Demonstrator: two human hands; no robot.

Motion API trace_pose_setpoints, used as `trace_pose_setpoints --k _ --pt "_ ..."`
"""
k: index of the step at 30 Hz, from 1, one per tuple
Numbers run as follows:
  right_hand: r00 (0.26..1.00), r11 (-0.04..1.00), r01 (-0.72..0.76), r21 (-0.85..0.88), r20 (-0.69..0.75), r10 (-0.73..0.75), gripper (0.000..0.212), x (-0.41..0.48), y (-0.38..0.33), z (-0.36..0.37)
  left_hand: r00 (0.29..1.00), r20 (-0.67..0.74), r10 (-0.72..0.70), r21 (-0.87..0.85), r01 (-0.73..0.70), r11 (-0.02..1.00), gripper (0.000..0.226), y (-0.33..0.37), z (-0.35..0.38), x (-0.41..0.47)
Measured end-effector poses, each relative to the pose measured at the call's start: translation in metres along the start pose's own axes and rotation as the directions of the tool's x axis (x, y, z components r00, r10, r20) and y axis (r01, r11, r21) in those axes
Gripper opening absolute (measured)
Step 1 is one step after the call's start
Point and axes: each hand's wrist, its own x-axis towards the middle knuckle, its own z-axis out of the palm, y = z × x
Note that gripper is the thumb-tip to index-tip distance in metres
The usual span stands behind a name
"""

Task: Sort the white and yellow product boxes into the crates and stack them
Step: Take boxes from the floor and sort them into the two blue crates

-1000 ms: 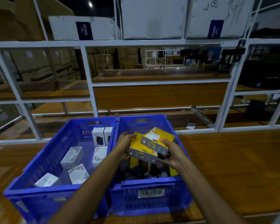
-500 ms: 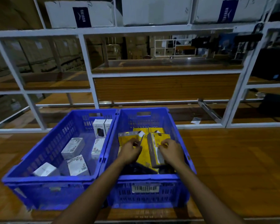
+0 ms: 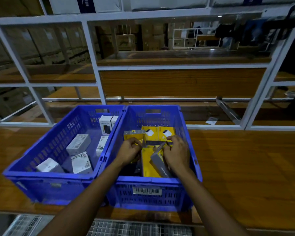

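— what stands around the crates?
— left crate (image 3: 46, 174) and right crate (image 3: 160, 181), both blue, walls touching, on a wood table (image 3: 245, 167). a white rack (image 3: 92, 65) stands close behind; a grate (image 3: 134, 227) runs below the table's near edge.
— room to move?
— wide wood shows right of the right crate, a narrower strip to the left. both arms cross its near rim.
— counts?
— six white boxes (image 3: 78, 143) in the left crate, two of them upright at the back. five yellow boxes (image 3: 166, 132) show in the right.
— hands?
— right hand (image 3: 176, 152) curls its fingers round a tilted box (image 3: 157, 161). left hand (image 3: 129, 150) has fingers curled at the back-left box (image 3: 134, 133); pinching or just touching, cannot tell.
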Motion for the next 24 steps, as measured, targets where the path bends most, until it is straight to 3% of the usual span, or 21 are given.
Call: trace_pose_setpoints --k 4,7,11,13,16,21,24 --pt "0.965 0.996 -0.084 0.011 0.25 0.079 0.047 -0.002 0.002 -0.001 0.993 0.054 0.102 0.344 -0.114 0.932 0.008 0.01 0.003 -0.006" --pt "0.963 0.984 -0.116 0.136 0.257 0.078 0.047 -0.003 0.001 -0.004 0.992 0.095 0.089 0.494 -0.124 0.861 0.017 0.013 0.006 -0.008" --pt "0.96 0.956 -0.092 0.279 0.279 0.011 0.03 -0.005 0.0 -0.001 0.999 0.035 0.02 0.649 -0.038 0.76 0.021 0.013 0.012 -0.016" --pt "0.971 0.95 -0.08 0.302 0.239 0.006 0.029 -0.006 -0.001 -0.001 0.999 -0.03 0.013 0.627 0.009 0.779 0.016 0.016 0.011 -0.021" --pt "0.985 0.929 -0.088 0.358 0.171 0.027 0.03 -0.008 -0.002 -0.005 0.989 -0.149 0.014 0.502 0.064 0.862 0.033 0.012 0.003 -0.026" --pt "0.992 0.884 -0.075 0.461 0.126 0.018 0.025 -0.014 -0.01 -0.008 0.973 -0.222 0.067 0.383 0.024 0.923 0.04 0.011 -0.018 -0.051" --pt "0.987 0.806 -0.115 0.581 0.161 0.024 0.03 -0.03 -0.025 -0.008 0.958 -0.27 0.098 0.314 -0.009 0.949 0.038 0.014 -0.033 -0.072"
